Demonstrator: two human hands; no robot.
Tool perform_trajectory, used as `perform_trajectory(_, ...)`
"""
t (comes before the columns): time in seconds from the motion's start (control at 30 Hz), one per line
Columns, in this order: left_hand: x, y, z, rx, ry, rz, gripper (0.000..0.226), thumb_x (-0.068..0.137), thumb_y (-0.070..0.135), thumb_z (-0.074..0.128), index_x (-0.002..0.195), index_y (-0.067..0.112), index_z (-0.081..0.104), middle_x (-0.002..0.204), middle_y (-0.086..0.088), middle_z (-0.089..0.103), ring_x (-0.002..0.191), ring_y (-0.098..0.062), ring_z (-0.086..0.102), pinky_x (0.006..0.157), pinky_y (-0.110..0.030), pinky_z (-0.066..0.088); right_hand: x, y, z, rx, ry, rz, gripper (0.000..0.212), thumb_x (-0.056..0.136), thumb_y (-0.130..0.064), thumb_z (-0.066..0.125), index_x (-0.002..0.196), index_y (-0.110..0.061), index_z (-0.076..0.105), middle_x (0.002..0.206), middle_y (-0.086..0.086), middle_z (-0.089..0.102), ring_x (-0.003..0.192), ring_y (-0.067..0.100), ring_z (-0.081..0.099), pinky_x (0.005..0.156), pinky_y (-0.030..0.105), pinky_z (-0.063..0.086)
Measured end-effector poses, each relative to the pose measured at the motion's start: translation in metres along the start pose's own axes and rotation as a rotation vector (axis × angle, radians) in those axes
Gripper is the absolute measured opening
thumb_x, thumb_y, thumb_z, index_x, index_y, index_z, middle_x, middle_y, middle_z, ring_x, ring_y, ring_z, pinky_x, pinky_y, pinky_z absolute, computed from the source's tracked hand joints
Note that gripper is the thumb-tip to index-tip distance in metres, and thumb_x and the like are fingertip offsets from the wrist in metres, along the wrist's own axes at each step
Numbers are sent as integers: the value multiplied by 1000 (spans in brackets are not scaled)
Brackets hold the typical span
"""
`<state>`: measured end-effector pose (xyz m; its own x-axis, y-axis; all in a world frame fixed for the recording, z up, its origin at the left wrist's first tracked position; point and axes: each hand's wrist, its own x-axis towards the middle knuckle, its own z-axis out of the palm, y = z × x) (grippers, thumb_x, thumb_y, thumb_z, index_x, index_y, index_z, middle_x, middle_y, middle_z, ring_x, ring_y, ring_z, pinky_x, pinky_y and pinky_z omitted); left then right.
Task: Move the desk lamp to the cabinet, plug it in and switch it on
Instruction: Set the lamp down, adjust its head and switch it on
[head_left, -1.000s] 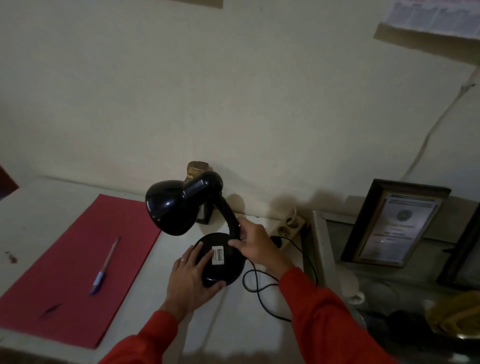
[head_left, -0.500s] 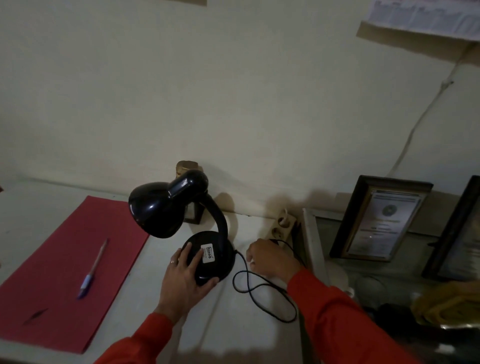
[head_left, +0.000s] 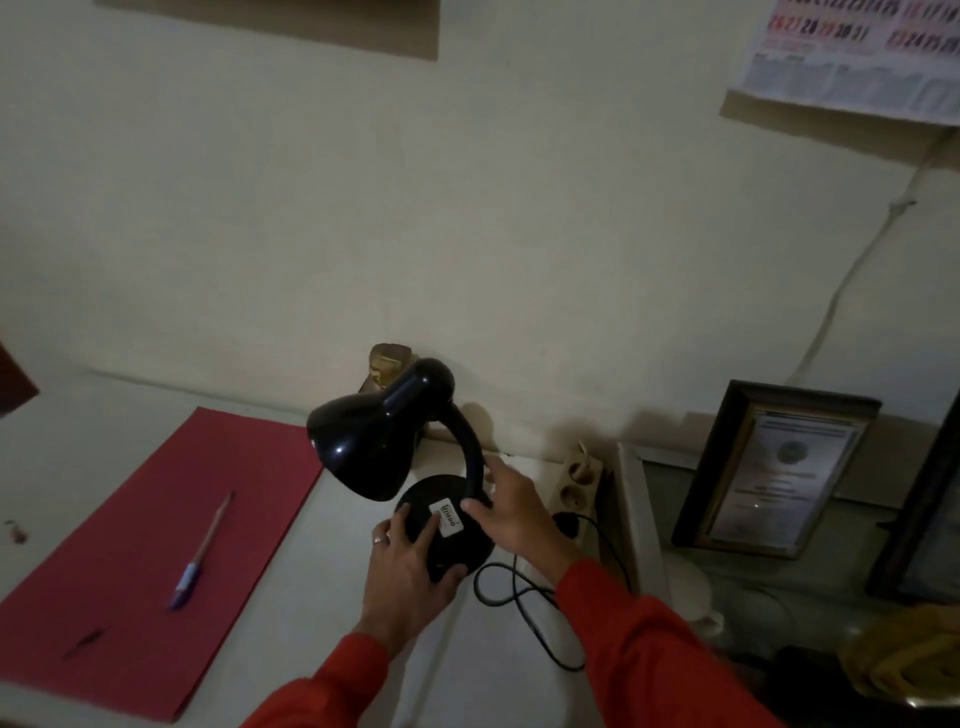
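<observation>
A: Where does the desk lamp (head_left: 387, 449) sit?
B: On the white table (head_left: 291, 597), near the wall, its round base flat on the top and its black shade tilted down and to the left. It is unlit.
A: Left hand (head_left: 408, 569)?
B: Laid over the near left side of the base, fingers spread on top and thumb at the near rim; a grip on the base. A ring shows on one finger.
A: Right hand (head_left: 511, 512)?
B: Clenched around the foot of the gooseneck, where it meets the base.
A: Cord?
B: The black cord (head_left: 524, 603) loops on the table just right of the base. A plug (head_left: 566, 525) sits in the beige power strip (head_left: 574, 480) by the wall.
A: Other items?
B: A red folder (head_left: 150, 540) to the left with a pen (head_left: 200, 553) lying on it; a framed certificate (head_left: 774, 470) leans on the wall to the right.
</observation>
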<state>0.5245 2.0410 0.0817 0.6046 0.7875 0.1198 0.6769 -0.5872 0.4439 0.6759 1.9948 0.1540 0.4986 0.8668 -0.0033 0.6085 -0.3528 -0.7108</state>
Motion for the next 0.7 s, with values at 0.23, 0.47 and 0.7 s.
perform_trajectory(0.23, 24, 16, 11, -38, -76, -32, 73, 79, 59, 56, 142, 30, 35, 153, -17, 24, 135, -39, 25, 114, -45, 27, 26, -5, -2, 10, 192, 67, 17, 91, -12, 56, 106, -3, 55, 98, 21, 67, 91, 33, 64, 69, 30, 46)
perform_trajectory(0.47, 55, 11, 19, -45, -178, 54, 73, 84, 51, 56, 146, 26, 28, 158, -16, 10, 143, -39, 13, 118, -46, 20, 42, 9, -12, -30, 210, 142, 17, 92, -19, 55, 105, -8, 53, 99, 13, 66, 83, 22, 62, 58, 19, 42)
perform_trajectory(0.7, 61, 15, 22, -82, -193, 73, 73, 82, 49, 60, 145, 25, 31, 158, -16, 12, 143, -39, 13, 117, -46, 22, 43, 17, -15, -36, 230, 182, 14, 92, -19, 56, 102, -10, 54, 96, 11, 66, 78, 19, 59, 49, 13, 33)
